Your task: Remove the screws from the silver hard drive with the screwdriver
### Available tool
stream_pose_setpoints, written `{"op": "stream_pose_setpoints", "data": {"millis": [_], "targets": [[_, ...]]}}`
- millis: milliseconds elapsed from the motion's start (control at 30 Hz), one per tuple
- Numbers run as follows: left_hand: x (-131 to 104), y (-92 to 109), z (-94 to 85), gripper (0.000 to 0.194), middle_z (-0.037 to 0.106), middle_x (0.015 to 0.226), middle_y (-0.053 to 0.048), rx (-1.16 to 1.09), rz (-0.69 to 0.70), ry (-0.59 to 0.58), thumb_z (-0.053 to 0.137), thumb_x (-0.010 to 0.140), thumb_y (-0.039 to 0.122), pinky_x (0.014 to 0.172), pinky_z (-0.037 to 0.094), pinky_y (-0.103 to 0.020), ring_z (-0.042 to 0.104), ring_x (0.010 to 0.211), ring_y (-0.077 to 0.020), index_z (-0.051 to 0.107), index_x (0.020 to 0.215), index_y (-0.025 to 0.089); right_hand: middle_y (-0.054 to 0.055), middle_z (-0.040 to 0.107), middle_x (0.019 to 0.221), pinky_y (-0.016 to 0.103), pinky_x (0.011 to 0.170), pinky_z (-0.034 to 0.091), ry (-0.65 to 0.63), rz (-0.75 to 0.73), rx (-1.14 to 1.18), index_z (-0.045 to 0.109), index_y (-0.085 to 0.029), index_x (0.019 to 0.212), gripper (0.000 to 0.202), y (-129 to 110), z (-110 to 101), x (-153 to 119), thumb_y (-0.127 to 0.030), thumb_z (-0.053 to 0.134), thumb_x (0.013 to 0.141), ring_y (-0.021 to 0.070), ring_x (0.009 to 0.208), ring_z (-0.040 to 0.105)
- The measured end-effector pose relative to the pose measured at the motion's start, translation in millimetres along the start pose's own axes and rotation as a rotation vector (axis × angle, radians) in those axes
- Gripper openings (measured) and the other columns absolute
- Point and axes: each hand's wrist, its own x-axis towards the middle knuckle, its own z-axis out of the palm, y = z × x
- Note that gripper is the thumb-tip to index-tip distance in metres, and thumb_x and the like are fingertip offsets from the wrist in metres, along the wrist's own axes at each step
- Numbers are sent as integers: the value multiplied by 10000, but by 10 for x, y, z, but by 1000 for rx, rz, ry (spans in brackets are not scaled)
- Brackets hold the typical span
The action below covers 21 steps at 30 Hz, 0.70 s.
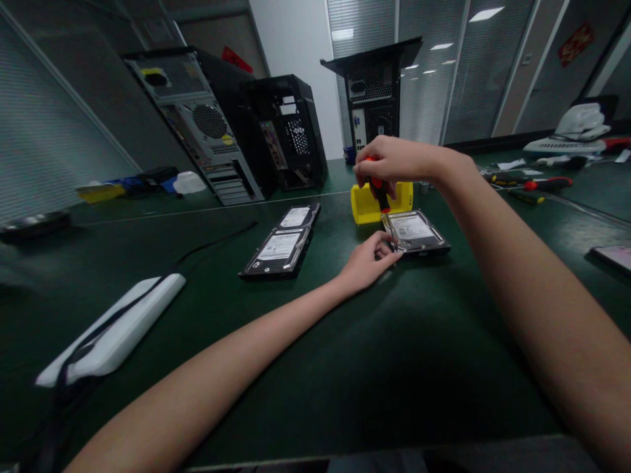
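Observation:
A hard drive lies label up on the green table. My right hand is wrapped round the red and black handle of a screwdriver, its shaft pointing down to the drive's left edge. At that same edge my left hand has its fingertips pinched beside the screwdriver's lower end; the tip itself is hard to make out. Just behind the drive stands a yellow open box. To the left, two more hard drives lie end to end.
Three black computer cases stand at the back. A white power strip with a black cable lies at the left. Several screwdrivers and tools are at the right, with a phone-like item near the right edge.

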Motion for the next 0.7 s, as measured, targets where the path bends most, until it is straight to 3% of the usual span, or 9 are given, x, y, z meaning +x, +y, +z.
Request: {"op": "stream_pose_setpoints", "data": {"millis": [433,700], "targets": [[6,17,-3,371,592,805,-25,-9,-7,-12,551,852,395,686,448,-273,559,731,-138,499,1118,141,89,667,758,201,472,452,-11,-3,4,649,-116,902,264,-13,1,15,-284,448,867,122,550,610],[-2,11,-2,362,599,819,-31,1,-1,-1,551,851,391,706,457,-286,569,751,-147,498,1108,141,76,642,644,210,503,450,-10,-7,-49,693,-97,799,285,-94,-38,-48,-274,475,844,122,563,591]]}}
